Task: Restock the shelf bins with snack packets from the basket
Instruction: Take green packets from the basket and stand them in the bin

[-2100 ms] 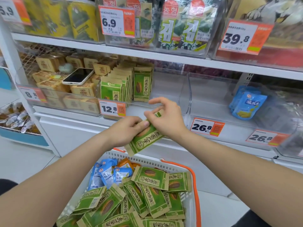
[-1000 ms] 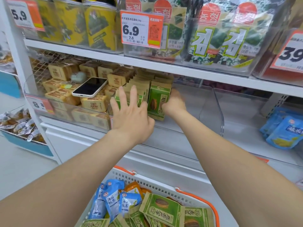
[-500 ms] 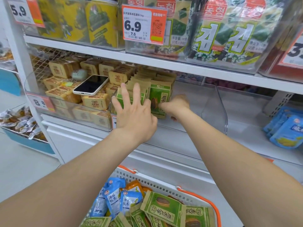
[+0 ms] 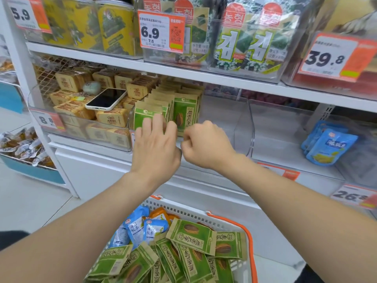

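Beneath white shelving (image 4: 102, 58), pale floor (image 4: 26, 201)

Bright even light, soft blur, bowed edges

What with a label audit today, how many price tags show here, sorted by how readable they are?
Full price clear: 3 (5.9 tag, 6.9 tag, 39.8 tag)
Blurred or cut off: 2 (8 tag, 26 tag)
Unreadable: 2 (sliver behind left hand, at; tag left of the 26 tag)
Total: 7
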The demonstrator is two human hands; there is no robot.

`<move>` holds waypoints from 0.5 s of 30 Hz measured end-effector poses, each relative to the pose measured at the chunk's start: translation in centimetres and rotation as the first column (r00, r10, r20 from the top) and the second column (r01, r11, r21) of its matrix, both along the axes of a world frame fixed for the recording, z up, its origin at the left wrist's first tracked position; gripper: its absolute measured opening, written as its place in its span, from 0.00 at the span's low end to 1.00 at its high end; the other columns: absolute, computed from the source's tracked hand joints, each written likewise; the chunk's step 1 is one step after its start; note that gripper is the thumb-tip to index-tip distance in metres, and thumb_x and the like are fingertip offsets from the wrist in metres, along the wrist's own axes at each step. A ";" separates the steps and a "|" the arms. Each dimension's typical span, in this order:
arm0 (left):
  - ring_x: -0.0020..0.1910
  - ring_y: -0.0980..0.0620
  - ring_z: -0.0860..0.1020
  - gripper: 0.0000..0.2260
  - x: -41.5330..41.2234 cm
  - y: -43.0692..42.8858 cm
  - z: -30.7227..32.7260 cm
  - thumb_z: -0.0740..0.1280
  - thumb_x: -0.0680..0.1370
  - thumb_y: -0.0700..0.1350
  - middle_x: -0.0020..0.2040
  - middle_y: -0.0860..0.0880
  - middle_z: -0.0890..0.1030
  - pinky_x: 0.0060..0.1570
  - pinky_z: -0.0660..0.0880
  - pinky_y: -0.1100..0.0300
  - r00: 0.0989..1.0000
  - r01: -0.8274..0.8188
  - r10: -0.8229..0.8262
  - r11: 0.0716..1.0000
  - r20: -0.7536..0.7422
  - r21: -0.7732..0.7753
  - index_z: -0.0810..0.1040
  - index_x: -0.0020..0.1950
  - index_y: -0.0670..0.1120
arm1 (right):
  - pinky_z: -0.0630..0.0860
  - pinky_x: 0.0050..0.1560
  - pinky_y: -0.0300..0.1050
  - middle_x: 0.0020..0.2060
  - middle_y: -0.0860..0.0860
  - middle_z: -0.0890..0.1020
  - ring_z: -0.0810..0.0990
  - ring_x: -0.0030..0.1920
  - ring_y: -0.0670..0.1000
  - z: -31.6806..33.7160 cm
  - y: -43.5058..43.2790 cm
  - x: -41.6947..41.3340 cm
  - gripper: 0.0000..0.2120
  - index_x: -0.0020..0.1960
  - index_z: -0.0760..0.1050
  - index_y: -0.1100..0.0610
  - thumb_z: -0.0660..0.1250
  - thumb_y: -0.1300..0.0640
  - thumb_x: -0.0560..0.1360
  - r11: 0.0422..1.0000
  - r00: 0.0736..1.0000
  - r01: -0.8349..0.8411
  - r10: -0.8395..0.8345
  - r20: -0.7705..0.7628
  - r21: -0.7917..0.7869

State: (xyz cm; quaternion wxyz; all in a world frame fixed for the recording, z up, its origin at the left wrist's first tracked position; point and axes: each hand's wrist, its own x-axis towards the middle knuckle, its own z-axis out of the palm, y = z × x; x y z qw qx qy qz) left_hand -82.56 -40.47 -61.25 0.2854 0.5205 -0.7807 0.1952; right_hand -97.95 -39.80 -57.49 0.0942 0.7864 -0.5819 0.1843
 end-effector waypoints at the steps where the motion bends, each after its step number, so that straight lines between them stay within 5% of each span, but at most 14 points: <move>1: 0.48 0.40 0.70 0.10 0.0 0.4 -0.5 0.65 0.71 0.46 0.49 0.44 0.73 0.43 0.65 0.48 0.999 0.011 -0.013 0.999 0.029 0.053 0.70 0.49 0.45 | 0.68 0.35 0.46 0.31 0.53 0.72 0.74 0.36 0.62 -0.4 0.7 -0.1 0.08 0.36 0.73 0.55 0.62 0.53 0.72 0.996 0.999 -0.003 0.006 -0.040 0.087; 4: 0.49 0.38 0.77 0.10 -0.1 2.0 -2.2 0.64 0.77 0.49 0.49 0.43 0.80 0.42 0.68 0.49 0.986 0.036 -0.094 0.927 0.139 0.374 0.71 0.55 0.46 | 0.72 0.36 0.46 0.33 0.53 0.74 0.79 0.41 0.61 -2.9 1.9 -0.8 0.06 0.37 0.75 0.55 0.63 0.55 0.72 0.913 0.985 0.027 0.044 -0.165 0.408; 8: 0.59 0.40 0.79 0.15 -0.2 3.5 -4.5 0.63 0.82 0.53 0.62 0.44 0.78 0.48 0.73 0.52 0.897 -0.076 -0.271 0.683 0.348 0.727 0.73 0.66 0.48 | 0.78 0.39 0.49 0.34 0.54 0.79 0.79 0.40 0.60 -7.6 3.3 -2.0 0.07 0.37 0.77 0.58 0.63 0.61 0.73 0.688 0.920 0.120 0.193 -0.340 0.716; 12: 0.63 0.41 0.78 0.18 -0.6 3.9 -5.9 0.62 0.84 0.55 0.68 0.44 0.75 0.59 0.77 0.49 0.825 -0.153 -0.397 0.528 0.402 0.835 0.74 0.71 0.49 | 0.82 0.57 0.54 0.59 0.56 0.83 0.82 0.60 0.59 -12.3 4.3 -2.5 0.19 0.67 0.78 0.59 0.65 0.58 0.77 0.561 0.833 0.241 0.299 -0.465 0.792; 15: 0.60 0.41 0.79 0.18 -0.8 3.7 -6.9 0.61 0.84 0.55 0.66 0.44 0.77 0.60 0.78 0.47 0.797 -0.199 -0.432 0.474 0.423 0.858 0.76 0.70 0.48 | 0.78 0.43 0.48 0.62 0.56 0.79 0.80 0.56 0.58 -14.4 5.2 -2.5 0.24 0.74 0.70 0.57 0.64 0.60 0.79 0.538 0.821 0.210 0.356 -0.447 0.816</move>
